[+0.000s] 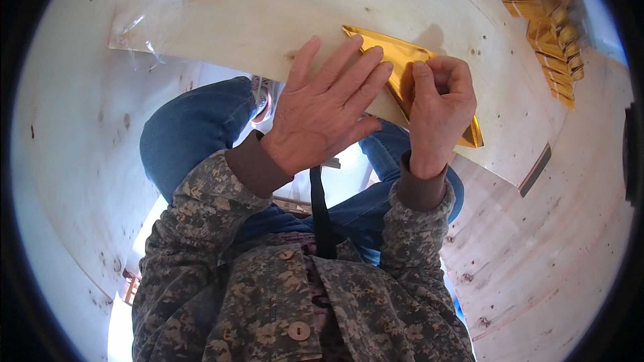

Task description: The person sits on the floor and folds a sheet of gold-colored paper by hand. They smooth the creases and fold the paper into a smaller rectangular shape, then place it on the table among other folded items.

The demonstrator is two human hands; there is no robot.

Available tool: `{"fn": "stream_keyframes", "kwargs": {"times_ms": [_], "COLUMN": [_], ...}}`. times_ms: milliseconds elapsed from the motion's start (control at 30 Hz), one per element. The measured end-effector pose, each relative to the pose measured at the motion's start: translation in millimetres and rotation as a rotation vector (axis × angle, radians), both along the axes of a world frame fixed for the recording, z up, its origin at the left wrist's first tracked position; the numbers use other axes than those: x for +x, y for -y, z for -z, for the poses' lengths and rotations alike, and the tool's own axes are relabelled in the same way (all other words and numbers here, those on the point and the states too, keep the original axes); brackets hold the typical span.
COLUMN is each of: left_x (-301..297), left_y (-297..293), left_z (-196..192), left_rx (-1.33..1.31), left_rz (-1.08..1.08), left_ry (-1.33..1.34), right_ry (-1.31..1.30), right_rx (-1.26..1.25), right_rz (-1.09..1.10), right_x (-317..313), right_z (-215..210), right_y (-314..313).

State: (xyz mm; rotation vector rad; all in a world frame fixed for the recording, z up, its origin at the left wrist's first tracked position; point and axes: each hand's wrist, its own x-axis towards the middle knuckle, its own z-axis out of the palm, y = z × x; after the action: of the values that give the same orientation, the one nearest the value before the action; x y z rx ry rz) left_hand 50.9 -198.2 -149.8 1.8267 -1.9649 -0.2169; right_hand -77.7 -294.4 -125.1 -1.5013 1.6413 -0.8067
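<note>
A sheet of shiny gold foil paper (401, 60), folded into a long triangle, lies on the plywood board in front of me. My left hand (329, 104) is open, its fingers spread and flat, with the fingertips over the paper's left part. On the right side, my right hand (443, 110) is closed, thumb against curled fingers, at the middle of the gold paper. The exact pinch point is hidden by the fingers. One corner of the paper shows beyond the right wrist.
The pale plywood board (255, 0) slants across the far side. Clear crinkled plastic (151, 3) lies at its far left. Bundles of folded gold paper (547, 23) are stacked at the far right. A dark strip (534, 171) edges the board's near right corner. My bent knees (191, 117) are below it.
</note>
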Motion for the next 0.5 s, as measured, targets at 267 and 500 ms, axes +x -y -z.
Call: {"fn": "stream_keyframes", "kwargs": {"times_ms": [267, 500], "left_x": [3.2, 2.6], "left_y": [0.5, 0.2], "left_z": [2.6, 6.2], "left_rx": [0.058, 0.036], "left_rz": [0.032, 0.028], "left_ry": [0.042, 0.064], "right_ry": [-0.007, 0.017], "right_rx": [0.019, 0.038], "right_rz": [0.001, 0.006], "right_x": [0.3, 1.1], "right_z": [-1.9, -3.7], "right_y": [0.5, 1.1]}}
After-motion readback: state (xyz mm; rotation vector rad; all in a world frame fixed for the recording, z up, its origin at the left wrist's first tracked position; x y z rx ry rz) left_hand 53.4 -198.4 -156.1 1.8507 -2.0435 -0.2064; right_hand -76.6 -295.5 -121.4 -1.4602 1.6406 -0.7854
